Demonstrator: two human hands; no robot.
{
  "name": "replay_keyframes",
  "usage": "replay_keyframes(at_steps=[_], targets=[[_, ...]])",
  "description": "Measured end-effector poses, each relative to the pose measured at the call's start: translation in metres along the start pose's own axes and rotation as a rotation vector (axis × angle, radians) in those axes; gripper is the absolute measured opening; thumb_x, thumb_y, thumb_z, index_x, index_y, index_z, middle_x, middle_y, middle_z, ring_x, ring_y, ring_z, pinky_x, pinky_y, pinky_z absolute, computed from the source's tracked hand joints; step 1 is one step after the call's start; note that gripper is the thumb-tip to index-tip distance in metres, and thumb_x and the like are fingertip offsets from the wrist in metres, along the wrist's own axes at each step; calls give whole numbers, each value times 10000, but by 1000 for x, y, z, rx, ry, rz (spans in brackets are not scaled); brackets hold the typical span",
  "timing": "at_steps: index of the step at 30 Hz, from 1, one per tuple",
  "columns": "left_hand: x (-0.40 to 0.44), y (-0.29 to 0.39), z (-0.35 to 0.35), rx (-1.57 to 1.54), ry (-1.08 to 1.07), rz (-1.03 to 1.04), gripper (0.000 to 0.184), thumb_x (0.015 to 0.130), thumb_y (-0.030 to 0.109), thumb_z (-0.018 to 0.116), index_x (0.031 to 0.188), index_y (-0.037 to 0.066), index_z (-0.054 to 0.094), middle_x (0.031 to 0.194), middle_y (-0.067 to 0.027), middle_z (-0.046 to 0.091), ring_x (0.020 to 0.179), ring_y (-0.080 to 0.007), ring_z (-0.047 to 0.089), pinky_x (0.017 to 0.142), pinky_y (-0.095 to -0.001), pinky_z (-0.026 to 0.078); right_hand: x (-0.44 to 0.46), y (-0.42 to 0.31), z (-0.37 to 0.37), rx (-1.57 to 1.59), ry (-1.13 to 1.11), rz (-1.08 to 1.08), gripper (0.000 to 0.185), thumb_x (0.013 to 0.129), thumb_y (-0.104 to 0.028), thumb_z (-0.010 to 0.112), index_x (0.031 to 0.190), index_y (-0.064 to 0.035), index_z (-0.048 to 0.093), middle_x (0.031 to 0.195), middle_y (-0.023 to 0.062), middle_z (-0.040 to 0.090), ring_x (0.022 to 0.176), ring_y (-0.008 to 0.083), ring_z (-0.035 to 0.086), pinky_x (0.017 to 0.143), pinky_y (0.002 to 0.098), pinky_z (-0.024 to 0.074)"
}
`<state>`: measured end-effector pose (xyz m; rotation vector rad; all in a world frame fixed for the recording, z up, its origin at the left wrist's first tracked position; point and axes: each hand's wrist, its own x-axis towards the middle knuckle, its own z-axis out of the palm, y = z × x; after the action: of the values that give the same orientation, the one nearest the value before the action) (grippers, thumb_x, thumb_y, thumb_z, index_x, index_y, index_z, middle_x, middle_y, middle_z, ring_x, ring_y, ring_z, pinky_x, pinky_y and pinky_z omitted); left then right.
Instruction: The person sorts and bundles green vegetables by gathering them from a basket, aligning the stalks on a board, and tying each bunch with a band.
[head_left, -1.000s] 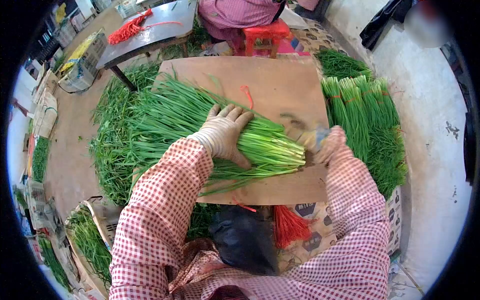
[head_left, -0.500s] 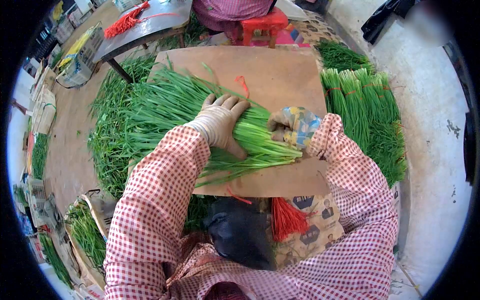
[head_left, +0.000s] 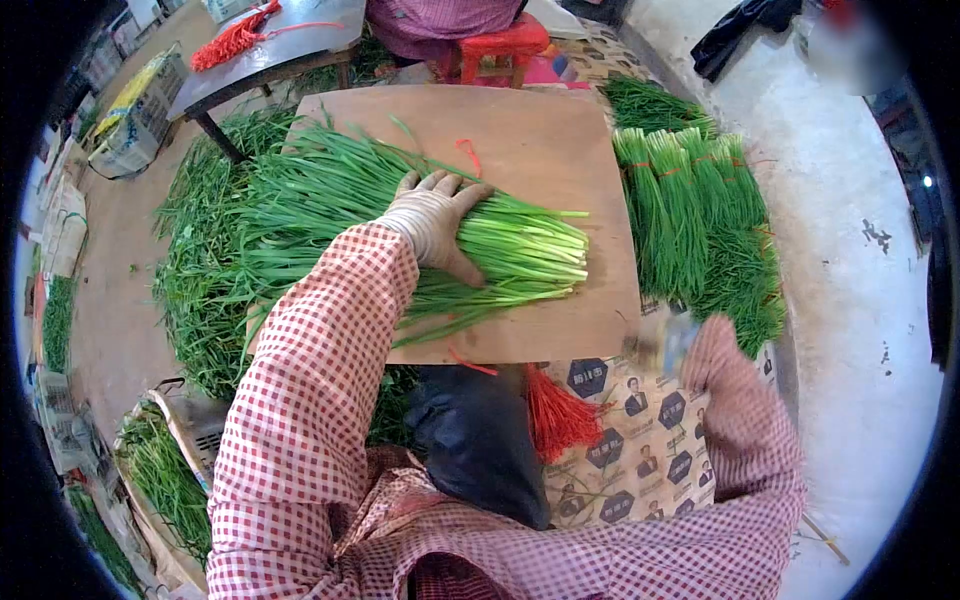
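Stalks lie across the board, left to middle, under the widely spread left hand; uneven pressure there could splay them. Near right, the right hand blurs: its grip I cannot tell.

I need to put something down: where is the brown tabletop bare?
The flat brown tabletop is bare between the thin red string and its far right corner, and right of the long, pale-ended green stalks. Leftward it's crowded: the stalks spread there, the pale-gloved left hand on them.
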<state>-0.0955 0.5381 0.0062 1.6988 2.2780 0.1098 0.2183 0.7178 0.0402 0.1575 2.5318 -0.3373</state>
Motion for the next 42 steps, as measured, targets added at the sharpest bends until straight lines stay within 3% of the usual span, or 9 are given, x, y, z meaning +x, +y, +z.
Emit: replay_keyframes(at_steps=[2,6,9,13,17,19,20,37,42], targets=[[3,0,-1,4,-12,5,1181,438,569,842,1433,167,347,1404,-174,408,1361,-368,310,1133,-547,175,-13,-34,-3,-113,-159,61,378,864,-285,608,1210,-140,560,991,160,620,914,304,624,788,400,523],[3,3,-5,33,-50,-1,1191,439,570,844,1439,167,339,1407,-167,410,1364,-359,314,1129,-544,175,19,-33,27,29,796,229,414,877,-257,608,1244,-82,532,1144,161,562,1033,353,572,893,426,499],[2,5,-12,47,-77,-30,1193,442,570,844,1442,164,335,1407,-166,413,1368,-354,314,1127,-553,173,73,-52,-18,116,868,-16,391,891,-210,597,1246,-61,527,1152,176,558,1045,361,573,882,433,502],[2,8,-14,46,-97,-47,1196,456,569,843,1447,150,322,1416,-174,405,1373,-346,311,1127,-561,170,111,-46,-23,-43,493,220,380,902,-142,573,1264,-42,516,1189,210,554,1068,362,579,864,408,508],[3,11,-19,55,-107,-45,1207,458,560,847,1454,143,307,1425,-179,395,1371,-354,311,1129,-565,165,161,22,60,1251,730,-229,382,884,-185,606,1243,-75,538,1026,161,617,934,286,613,793,384,506],[3,14,-21,67,-131,-70,1226,452,547,854,1462,145,289,1429,-183,390,1373,-364,304,1129,-571,164,129,5,32,239,896,-89,323,882,-114,605,1203,-107,582,970,165,631,875,305,626,736,390,511],[2,15,-21,68,-133,-73,1226,452,547,854,1462,145,289,1429,-183,390,1373,-364,304,1129,-571,164,128,6,35,184,963,-79,321,906,-109,570,1225,-137,592,949,180,635,845,336,630,720,395,516],[-1,12,-10,18,-112,-88,1216,447,522,859,1458,161,288,1469,-147,341,1404,-355,244,1136,-565,152,28,-57,33,361,993,-163,320,759,-2,565,1070,-63,610,818,124,617,728,312,618,618,396,494],[-2,12,-7,14,-73,-82,1206,451,507,865,1456,162,294,1463,-147,349,1400,-350,254,1134,-564,156,43,-75,61,167,537,-136,241,849,-175,648,1060,-63,625,859,149,644,784,274,647,673,350,505]])
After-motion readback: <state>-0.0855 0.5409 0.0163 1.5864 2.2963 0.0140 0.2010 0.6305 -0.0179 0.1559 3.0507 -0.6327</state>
